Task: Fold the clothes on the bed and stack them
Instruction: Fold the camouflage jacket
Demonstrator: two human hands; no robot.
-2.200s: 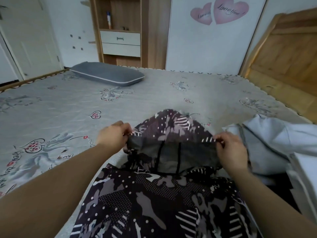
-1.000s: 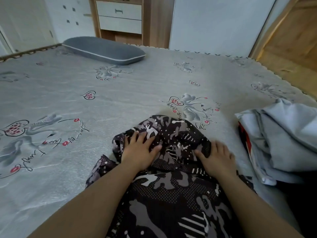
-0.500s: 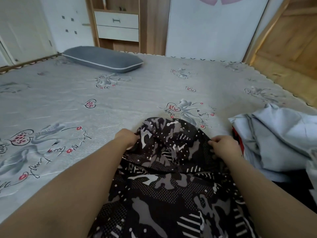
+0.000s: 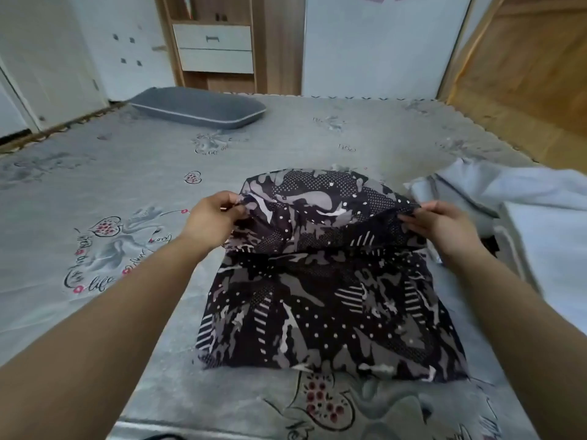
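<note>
Garment (image 4: 330, 306): dark, grey/white camo-and-dot print, lying on the bed (image 4: 95, 198) near its front edge, right of centre. Near part flat on the sheet, hem toward the person. Far part lifted and doubled back toward the near part, raised off the sheet.

Left hand (image 4: 211, 222): pinches the garment's far-left corner, fingers curled on the cloth. Right hand (image 4: 444, 225): pinches the far-right corner, same way. Hands well apart, one at each side of the garment, level with each other, both forearms stretched out over the bed.

Right of the garment: pale grey-blue clothes (image 4: 495, 188) heaped loose, just beside the right hand. Whether they touch the garment, cannot tell.

Beyond the garment, far-left: grey pillow (image 4: 198, 108) at the bed's far edge. Behind the pillow: wooden cabinet (image 4: 212, 47) with two white drawers. Far-right of the garment: wooden headboard (image 4: 521, 68).
</note>
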